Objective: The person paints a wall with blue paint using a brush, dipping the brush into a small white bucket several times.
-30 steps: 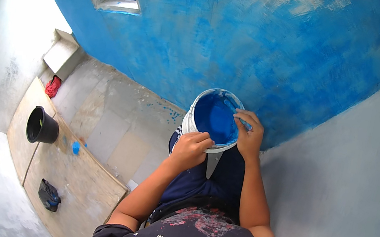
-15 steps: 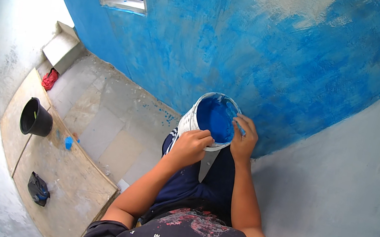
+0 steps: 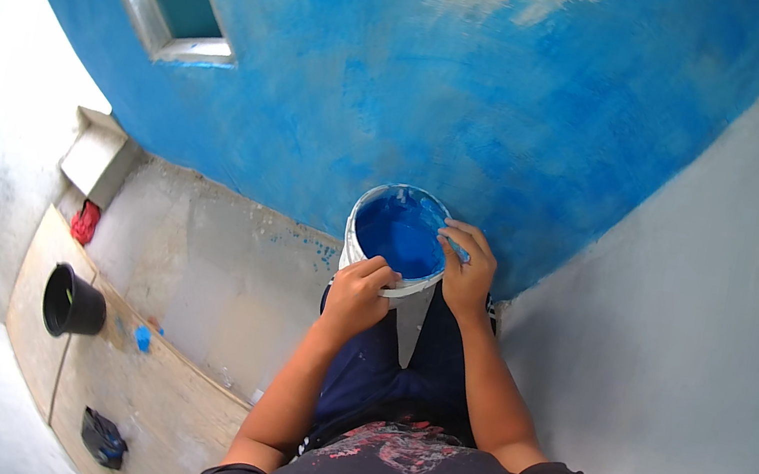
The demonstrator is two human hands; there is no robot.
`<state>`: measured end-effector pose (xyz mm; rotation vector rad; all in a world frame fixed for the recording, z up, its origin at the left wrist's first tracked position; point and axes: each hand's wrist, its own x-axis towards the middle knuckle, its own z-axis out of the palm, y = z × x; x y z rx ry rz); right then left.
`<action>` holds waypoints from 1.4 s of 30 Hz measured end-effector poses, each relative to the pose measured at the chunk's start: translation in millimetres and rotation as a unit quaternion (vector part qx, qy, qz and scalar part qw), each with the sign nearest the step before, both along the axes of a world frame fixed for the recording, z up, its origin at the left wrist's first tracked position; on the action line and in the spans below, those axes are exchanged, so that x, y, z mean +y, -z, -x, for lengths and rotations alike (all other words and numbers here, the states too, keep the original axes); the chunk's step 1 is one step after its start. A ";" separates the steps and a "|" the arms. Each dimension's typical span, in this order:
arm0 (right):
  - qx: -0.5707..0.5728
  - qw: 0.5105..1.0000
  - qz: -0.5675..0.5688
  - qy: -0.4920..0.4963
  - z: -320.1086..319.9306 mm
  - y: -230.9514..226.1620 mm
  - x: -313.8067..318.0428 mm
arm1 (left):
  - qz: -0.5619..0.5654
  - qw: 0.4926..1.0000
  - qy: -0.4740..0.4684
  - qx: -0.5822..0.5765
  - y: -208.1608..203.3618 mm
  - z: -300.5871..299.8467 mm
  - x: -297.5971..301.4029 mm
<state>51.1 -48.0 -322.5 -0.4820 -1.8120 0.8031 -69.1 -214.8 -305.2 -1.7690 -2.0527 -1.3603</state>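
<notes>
A white paint bucket (image 3: 417, 291) is held in front of me, above my legs and close to the painted wall. Blue paint (image 3: 392, 237) lies inside it, with smears up its inner wall. My left hand (image 3: 359, 296) is closed on the near-left rim, fingers curled over the edge. At the right side of the rim, my right hand (image 3: 470, 271) grips with bent fingers and thumb; some of its fingertips are hard to make out against the paint.
Ahead stands a wall (image 3: 341, 108) with patchy blue paint and a small window (image 3: 191, 50). To the left are a black bucket (image 3: 87, 312), a dark plastic bag (image 3: 103, 438), a red cloth (image 3: 84, 223) and a pale block (image 3: 99, 159). A grey wall (image 3: 641, 364) rises at right.
My view has turned, so the window and the floor items sit lower in the picture. The paint bucket and both hands have shifted slightly left, with both hands still at the rim.
</notes>
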 end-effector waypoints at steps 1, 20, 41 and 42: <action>0.010 1.000 0.028 -0.001 -1.2 -1.1 -1.4 | -0.001 1.000 0.000 -0.005 0.2 0.5 -0.7; -0.129 0.989 0.031 -0.069 6.1 -17.0 15.4 | -0.016 0.999 -0.021 -0.030 4.0 1.0 1.3; 0.101 0.921 0.348 -0.142 -36.1 -60.5 42.1 | -0.084 0.987 0.057 0.122 -53.9 31.7 30.5; 0.130 0.914 0.355 -0.145 -41.5 -69.9 42.8 | -0.093 0.984 0.057 0.140 -69.5 39.2 38.4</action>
